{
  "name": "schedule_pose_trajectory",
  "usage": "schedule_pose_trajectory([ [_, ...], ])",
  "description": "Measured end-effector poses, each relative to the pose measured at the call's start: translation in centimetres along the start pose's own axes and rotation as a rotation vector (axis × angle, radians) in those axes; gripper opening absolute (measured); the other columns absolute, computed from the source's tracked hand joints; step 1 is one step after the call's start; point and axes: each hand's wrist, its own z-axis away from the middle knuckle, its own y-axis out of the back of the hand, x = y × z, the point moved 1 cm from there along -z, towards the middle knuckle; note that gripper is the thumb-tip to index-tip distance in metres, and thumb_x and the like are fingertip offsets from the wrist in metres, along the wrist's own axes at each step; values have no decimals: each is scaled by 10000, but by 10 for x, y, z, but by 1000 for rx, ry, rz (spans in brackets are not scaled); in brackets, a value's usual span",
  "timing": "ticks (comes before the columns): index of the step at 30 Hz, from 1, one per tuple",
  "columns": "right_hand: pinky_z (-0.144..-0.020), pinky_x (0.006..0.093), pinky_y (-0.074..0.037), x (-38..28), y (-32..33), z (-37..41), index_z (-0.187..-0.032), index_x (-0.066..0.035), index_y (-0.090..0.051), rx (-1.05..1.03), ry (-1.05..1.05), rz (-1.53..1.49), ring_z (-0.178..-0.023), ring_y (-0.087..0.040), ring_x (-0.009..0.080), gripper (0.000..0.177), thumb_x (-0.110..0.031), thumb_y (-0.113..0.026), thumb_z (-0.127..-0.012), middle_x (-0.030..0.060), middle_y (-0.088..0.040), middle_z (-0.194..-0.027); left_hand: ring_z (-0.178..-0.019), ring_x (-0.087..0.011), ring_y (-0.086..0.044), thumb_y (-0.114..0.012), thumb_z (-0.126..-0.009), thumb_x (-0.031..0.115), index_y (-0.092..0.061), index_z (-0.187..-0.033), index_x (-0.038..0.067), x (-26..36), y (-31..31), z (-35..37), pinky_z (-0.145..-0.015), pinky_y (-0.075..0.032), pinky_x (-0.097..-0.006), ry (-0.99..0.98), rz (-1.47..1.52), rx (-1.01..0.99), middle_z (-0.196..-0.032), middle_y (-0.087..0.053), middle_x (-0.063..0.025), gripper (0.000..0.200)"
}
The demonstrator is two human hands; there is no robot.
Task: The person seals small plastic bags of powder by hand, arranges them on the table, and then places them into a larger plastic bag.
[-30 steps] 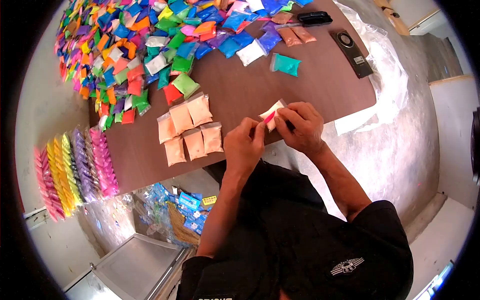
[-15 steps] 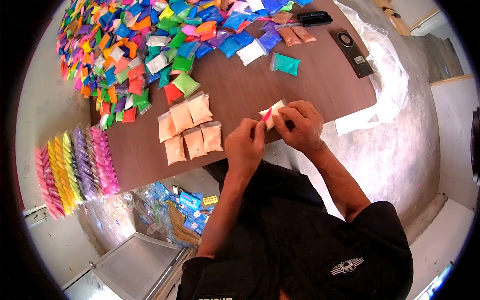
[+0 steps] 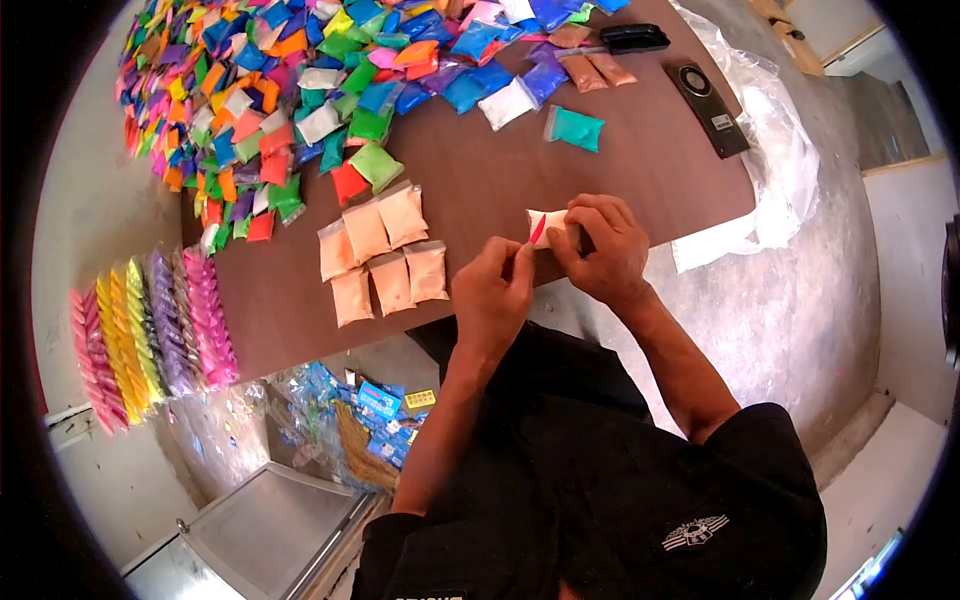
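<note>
My left hand (image 3: pixel 493 290) is closed with thumb and forefinger pinching a small pink pointed tool (image 3: pixel 540 228). Its tip lies over a pale peach packet (image 3: pixel 548 218) near the table's front edge. Fingers of my right hand (image 3: pixel 606 248) grip the right side of that packet and cover part of it. To the left of my hands, several similar peach packets (image 3: pixel 366 230) lie in two rows on the brown table (image 3: pixel 470 180).
A large heap of coloured packets (image 3: pixel 270 100) covers the far left. Rows of twisted coloured packs (image 3: pixel 160 325) hang at the left edge. A teal packet (image 3: pixel 575 130), black tray (image 3: pixel 635 38) and dark phone-like object (image 3: pixel 706 108) lie toward the back right. Clear plastic sheeting (image 3: pixel 785 170) drapes the right edge.
The peach packet has turned slightly in my right hand and sits a bit lower. My left hand and the pink tool have shifted slightly right.
</note>
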Motion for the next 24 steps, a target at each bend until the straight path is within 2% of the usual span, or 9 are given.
schedule_pose_trajectory([
  [5,-742,390,-563,-1,3,0,-934,-65,-709,-13,5,27,-900,-678,297,209,-173,-846,-819,96,-705,-989,-636,-308,-704,-725,-971,154,-660,-878,16,-11,-5,-9,-596,-522,-388,-40,-71,37,-726,-697,-162,179],
  [7,-730,387,-558,-2,3,-1,-942,-69,-722,-27,13,40,-884,-670,290,215,-184,-852,-816,91,-694,-965,-617,-111,-627,-726,-993,128,-687,-908,-15,-14,-5,-15,-584,-493,-303,-55,-120,42,-693,-676,-118,171],
  [11,-730,388,-557,-1,1,1,-955,-69,-728,-27,14,58,-885,-670,288,220,-189,-852,-819,89,-689,-956,-620,-110,-625,-728,-986,120,-683,-907,-17,-8,-5,-8,-589,-496,-301,-55,10,77,-694,-680,-118,165],
  [13,-729,386,-558,-1,1,1,-960,-71,-737,-9,9,63,-880,-671,287,216,-190,-853,-822,90,-690,-951,-671,-345,-716,-729,-963,145,-657,-884,26,3,-3,-2,-604,-530,-415,-61,26,55,-749,-704,-171,160],
  [24,-712,379,-549,-1,-1,0,-937,-75,-735,4,4,54,-861,-668,276,246,-212,-884,-799,73,-688,-925,-679,-348,-720,-731,-964,132,-651,-887,16,-7,-7,-4,-596,-530,-409,-43,-79,35,-758,-708,-182,161],
])
